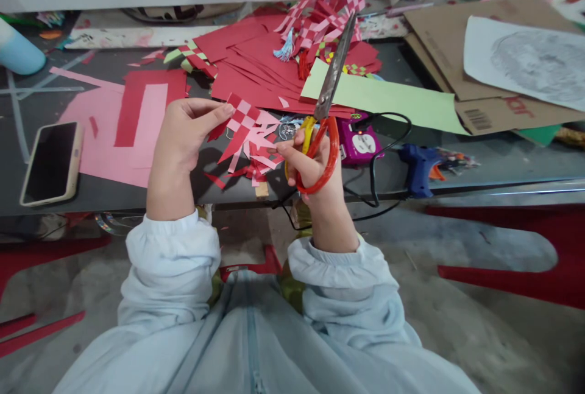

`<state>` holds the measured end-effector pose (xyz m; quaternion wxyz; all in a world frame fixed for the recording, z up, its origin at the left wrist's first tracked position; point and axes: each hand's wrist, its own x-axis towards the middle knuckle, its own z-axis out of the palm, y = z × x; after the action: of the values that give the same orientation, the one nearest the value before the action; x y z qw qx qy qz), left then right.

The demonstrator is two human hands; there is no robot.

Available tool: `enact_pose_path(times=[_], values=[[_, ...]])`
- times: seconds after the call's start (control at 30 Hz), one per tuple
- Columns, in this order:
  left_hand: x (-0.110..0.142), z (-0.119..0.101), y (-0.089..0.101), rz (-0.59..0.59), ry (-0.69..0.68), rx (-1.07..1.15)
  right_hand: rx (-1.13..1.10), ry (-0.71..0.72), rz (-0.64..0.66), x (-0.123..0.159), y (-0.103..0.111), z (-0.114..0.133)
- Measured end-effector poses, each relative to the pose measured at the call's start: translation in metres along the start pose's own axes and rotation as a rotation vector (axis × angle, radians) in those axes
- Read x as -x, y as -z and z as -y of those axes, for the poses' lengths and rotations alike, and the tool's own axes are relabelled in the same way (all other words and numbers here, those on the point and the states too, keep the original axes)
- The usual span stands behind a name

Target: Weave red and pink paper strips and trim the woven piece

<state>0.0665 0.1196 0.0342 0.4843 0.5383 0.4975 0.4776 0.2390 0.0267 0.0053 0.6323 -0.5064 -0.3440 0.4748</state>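
Left hand pinching woven paper, right hand gripping scissors

Both forearms reach forward from gathered pale-blue sleeves point(176, 260) over the dark surface point(105, 196). The left hand point(180, 135) bends inward at the wrist, thumb and forefinger pinching a red-and-pink checked paper weave point(242, 117) by its left edge. The weave is held in front of the person, between the hands, its loose strips fanning toward the right. The right hand point(315, 165) angles inward, its fingers curled around the red and yellow handles of the scissors point(324, 103); the blades lie together, pointing away from the body. Its thumb and forefinger extend to the strip ends; whether they grip them I cannot tell. Paper scraps point(256, 170) lie just below the weave.
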Motion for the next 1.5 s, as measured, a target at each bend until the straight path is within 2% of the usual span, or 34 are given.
enact_pose_path(times=[0.33,0.63,0.8,0.9,1.03,1.13,1.5], values=[[-0.001,0.001,0.004,-0.019,-0.026,-0.035,-0.011,0.037,0.001,-0.002,0.003,-0.005],[0.005,-0.003,0.000,0.086,-0.053,-0.054,0.044,-0.021,0.012,-0.001,-0.002,0.000],[0.005,-0.002,0.001,0.117,-0.074,-0.060,0.041,0.000,-0.002,-0.001,-0.002,-0.001],[0.005,-0.003,0.003,0.165,-0.068,-0.069,0.063,-0.021,-0.009,-0.001,-0.002,0.000],[0.008,-0.008,0.003,0.309,0.049,-0.126,0.086,-0.033,-0.011,-0.002,-0.002,0.001],[0.012,-0.012,0.001,0.373,0.101,-0.163,0.098,-0.032,-0.013,-0.002,-0.001,-0.001],[0.012,-0.011,-0.004,0.314,0.108,-0.147,0.104,0.003,0.004,-0.001,-0.004,0.000]])
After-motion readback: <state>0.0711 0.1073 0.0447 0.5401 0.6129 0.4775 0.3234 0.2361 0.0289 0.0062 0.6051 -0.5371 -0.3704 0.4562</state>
